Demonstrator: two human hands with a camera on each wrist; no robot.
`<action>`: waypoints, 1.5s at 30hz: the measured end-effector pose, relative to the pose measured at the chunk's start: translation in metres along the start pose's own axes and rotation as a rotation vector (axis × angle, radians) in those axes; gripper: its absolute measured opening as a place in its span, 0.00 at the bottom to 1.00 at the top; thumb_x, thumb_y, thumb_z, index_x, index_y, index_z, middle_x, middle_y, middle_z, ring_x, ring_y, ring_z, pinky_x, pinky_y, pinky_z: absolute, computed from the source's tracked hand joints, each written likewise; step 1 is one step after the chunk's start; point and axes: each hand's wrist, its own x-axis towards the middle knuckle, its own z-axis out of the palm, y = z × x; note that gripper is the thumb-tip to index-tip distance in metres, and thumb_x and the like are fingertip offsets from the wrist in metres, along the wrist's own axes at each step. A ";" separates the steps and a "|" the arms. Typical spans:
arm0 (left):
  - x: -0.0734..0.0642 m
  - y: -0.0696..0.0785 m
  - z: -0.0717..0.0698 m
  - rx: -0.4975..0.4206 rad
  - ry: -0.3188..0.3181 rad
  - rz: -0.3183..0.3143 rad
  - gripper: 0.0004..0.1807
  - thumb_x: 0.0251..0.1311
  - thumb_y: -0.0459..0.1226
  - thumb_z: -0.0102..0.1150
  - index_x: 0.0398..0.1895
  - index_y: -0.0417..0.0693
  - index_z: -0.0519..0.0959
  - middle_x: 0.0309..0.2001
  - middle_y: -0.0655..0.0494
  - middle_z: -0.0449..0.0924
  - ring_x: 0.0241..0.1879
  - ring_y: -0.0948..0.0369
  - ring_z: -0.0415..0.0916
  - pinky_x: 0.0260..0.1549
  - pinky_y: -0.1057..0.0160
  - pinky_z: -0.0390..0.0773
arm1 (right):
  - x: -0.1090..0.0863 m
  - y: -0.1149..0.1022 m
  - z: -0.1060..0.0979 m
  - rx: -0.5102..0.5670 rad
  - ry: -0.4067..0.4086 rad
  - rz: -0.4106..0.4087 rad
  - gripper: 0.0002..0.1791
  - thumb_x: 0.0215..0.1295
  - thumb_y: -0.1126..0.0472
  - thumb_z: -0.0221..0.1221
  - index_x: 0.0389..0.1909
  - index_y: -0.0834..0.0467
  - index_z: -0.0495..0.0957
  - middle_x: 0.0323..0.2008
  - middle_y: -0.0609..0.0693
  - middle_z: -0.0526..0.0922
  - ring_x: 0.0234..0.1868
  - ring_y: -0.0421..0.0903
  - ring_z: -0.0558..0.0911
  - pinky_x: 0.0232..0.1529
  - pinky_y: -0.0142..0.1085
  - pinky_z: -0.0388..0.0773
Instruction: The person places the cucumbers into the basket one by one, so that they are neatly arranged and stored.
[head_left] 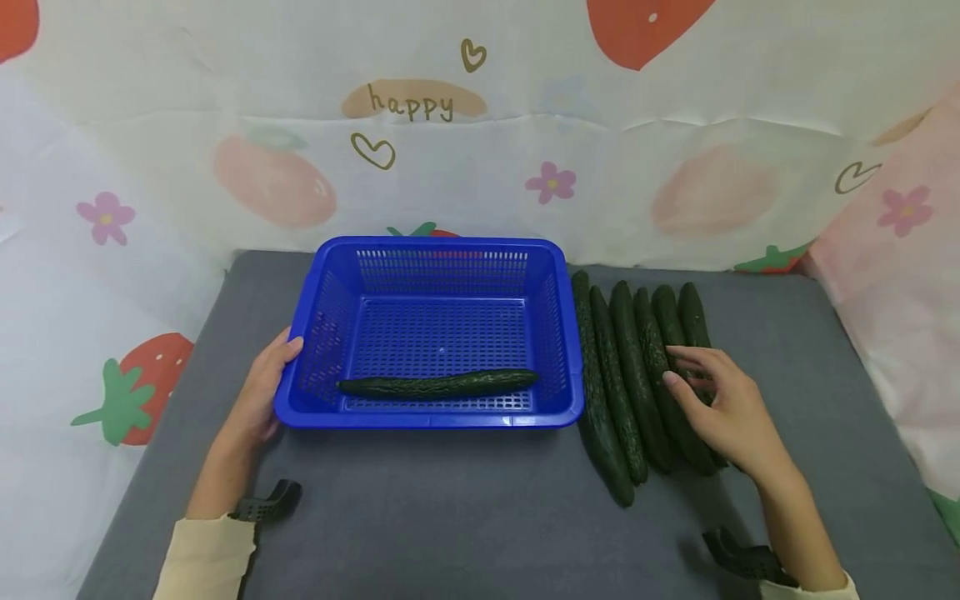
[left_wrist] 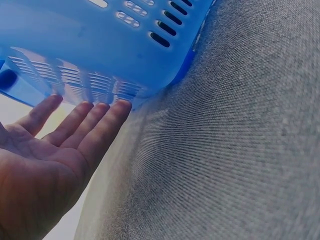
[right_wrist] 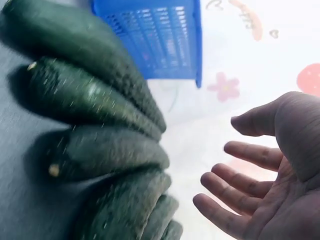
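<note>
At the left side of a blue plastic basket, my left hand has its thumb over the rim. Its fingertips meet the slotted outer wall, as the left wrist view shows. One dark green cucumber lies crosswise inside the basket, near the front wall. To the basket's right, several cucumbers lie side by side in a row. My right hand hovers over the right end of that row, fingers apart and loosely bent, holding nothing. In the right wrist view its palm shows beside the cucumbers.
A grey cloth covers the table. Behind it hangs a pale curtain printed with strawberries, flowers and hearts, which also runs down both sides. The leftmost cucumber of the row lies right along the basket's right wall.
</note>
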 end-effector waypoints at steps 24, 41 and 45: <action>0.000 -0.001 0.001 -0.036 -0.020 0.027 0.30 0.86 0.47 0.38 0.82 0.41 0.54 0.57 0.61 0.83 0.52 0.66 0.86 0.48 0.65 0.88 | -0.019 0.064 -0.017 -0.139 0.007 0.106 0.26 0.80 0.58 0.58 0.69 0.69 0.72 0.61 0.74 0.75 0.58 0.74 0.79 0.53 0.66 0.79; 0.000 0.000 0.000 -0.014 -0.014 0.010 0.34 0.86 0.48 0.38 0.84 0.38 0.49 0.58 0.61 0.83 0.53 0.66 0.86 0.49 0.65 0.88 | -0.018 0.081 -0.011 -0.209 -0.056 0.185 0.29 0.80 0.54 0.57 0.69 0.73 0.71 0.53 0.76 0.79 0.48 0.70 0.81 0.42 0.63 0.76; -0.001 0.000 0.000 -0.007 -0.013 0.015 0.33 0.86 0.47 0.37 0.83 0.38 0.51 0.57 0.61 0.84 0.52 0.66 0.86 0.48 0.65 0.88 | -0.020 0.080 -0.009 -0.214 -0.071 0.211 0.30 0.81 0.53 0.56 0.69 0.74 0.70 0.53 0.76 0.79 0.48 0.69 0.81 0.42 0.62 0.77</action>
